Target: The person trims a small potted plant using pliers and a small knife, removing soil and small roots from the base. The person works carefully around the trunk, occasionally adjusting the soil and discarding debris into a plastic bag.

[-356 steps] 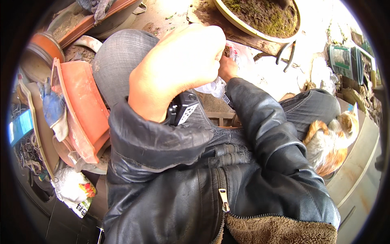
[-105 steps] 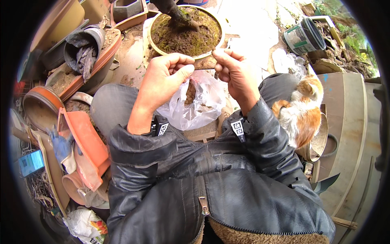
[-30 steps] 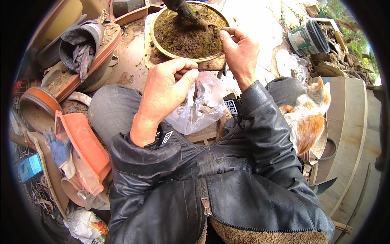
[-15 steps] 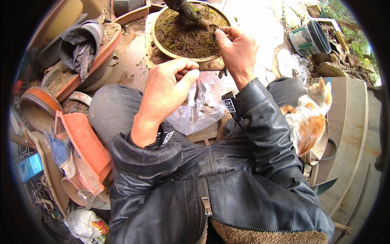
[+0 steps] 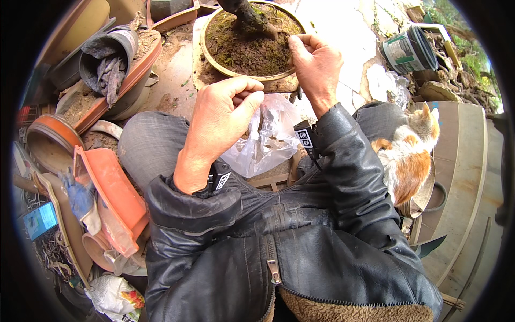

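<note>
My left hand [image 5: 217, 123] is curled, thumb against bent fingers, above a crumpled translucent plastic bag [image 5: 263, 153] holding brown material; whatever it may pinch is hidden. My right hand [image 5: 319, 67] is higher, thumb and forefinger pinched at the right front edge of a round, pale-rimmed pot [image 5: 206, 51]; I cannot make out anything between them. In the pot a dark, thick trunk [image 5: 249, 24] rises from mossy soil [image 5: 257, 56]. The bag lies between my legs, below the pot, partly behind my left hand.
An orange-and-white cat [image 5: 407, 177] sits beside my right leg. At left are an orange plastic trough [image 5: 115, 198], a blue glove [image 5: 80, 201], a phone [image 5: 40, 220] and stacked pots, one stuffed with grey cloth [image 5: 110, 70]. A dark bucket [image 5: 410, 51] lies at upper right.
Earlier my hands were together over the bag, then side by side below the pot. My right hand has since risen to the pot's edge. Over the last second both have hardly moved.
</note>
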A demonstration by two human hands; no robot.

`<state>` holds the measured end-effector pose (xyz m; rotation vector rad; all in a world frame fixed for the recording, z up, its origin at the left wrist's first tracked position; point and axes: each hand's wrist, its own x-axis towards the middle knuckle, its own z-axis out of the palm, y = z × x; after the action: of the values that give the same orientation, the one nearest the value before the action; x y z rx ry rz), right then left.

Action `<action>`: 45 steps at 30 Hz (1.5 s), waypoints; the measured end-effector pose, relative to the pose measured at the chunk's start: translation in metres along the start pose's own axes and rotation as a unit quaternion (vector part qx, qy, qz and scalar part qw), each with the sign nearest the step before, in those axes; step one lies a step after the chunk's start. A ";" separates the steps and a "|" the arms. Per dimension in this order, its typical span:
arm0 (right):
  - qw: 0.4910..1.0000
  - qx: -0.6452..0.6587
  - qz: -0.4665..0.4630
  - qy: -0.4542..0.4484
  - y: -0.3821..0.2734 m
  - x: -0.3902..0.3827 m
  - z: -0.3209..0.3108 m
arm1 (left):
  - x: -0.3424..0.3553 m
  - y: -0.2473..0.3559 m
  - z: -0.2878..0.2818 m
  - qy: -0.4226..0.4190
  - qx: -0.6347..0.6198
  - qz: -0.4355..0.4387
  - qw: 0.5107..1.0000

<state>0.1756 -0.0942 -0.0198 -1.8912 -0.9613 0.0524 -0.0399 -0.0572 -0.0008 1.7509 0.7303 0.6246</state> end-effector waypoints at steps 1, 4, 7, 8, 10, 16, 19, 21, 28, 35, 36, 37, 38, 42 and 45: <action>1.000 0.008 0.005 0.000 0.000 0.001 0.000 | 0.000 0.000 0.000 0.000 -0.001 0.000 1.000; 0.997 0.058 0.042 -0.016 0.000 0.002 -0.002 | 0.000 0.000 0.000 -0.001 -0.002 -0.003 1.000; 0.993 0.090 0.068 -0.030 -0.001 0.003 -0.003 | 0.000 0.000 0.000 -0.002 0.001 -0.004 1.000; 0.992 0.098 0.072 -0.033 -0.001 0.004 -0.002 | 0.000 0.000 0.000 -0.002 -0.003 -0.004 1.000; 0.990 0.117 0.073 -0.037 0.000 0.005 -0.002 | 0.000 0.000 0.000 -0.002 0.000 -0.002 1.000; 0.971 0.192 0.128 -0.059 0.009 0.012 -0.003 | 0.000 -0.001 0.001 -0.003 -0.002 0.003 1.000; 0.968 0.210 0.126 -0.059 0.012 0.014 -0.002 | 0.000 -0.001 0.000 -0.004 -0.005 0.003 1.000; 0.965 0.217 0.132 -0.060 0.012 0.013 -0.002 | 0.000 -0.001 0.001 -0.004 -0.006 -0.001 1.000; 0.989 0.131 0.060 -0.018 0.006 -0.003 -0.010 | 0.000 0.000 0.001 -0.003 -0.003 0.002 1.000; 0.986 -0.080 -0.142 0.022 -0.001 -0.023 -0.008 | 0.000 0.000 0.002 -0.002 -0.003 0.005 1.000; 0.985 -0.089 -0.150 0.020 -0.002 -0.023 -0.007 | 0.000 0.000 0.001 -0.002 0.003 0.005 1.000; 0.983 -0.097 -0.157 0.017 -0.002 -0.023 -0.006 | 0.000 0.000 0.001 -0.002 0.004 0.005 1.000; 0.980 -0.106 -0.165 0.015 -0.003 -0.022 -0.004 | 0.000 0.000 0.001 -0.002 0.004 0.005 1.000; 0.983 -0.102 -0.152 0.009 -0.005 -0.024 -0.003 | 0.000 0.000 0.000 -0.002 0.005 0.005 1.000; 0.984 -0.107 -0.139 0.000 -0.004 -0.025 -0.003 | 0.000 0.000 0.000 0.002 0.003 0.003 1.000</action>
<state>0.1573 -0.1113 -0.0240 -1.9311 -1.2649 -0.2248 -0.0398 -0.0572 -0.0003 1.7583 0.7298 0.6319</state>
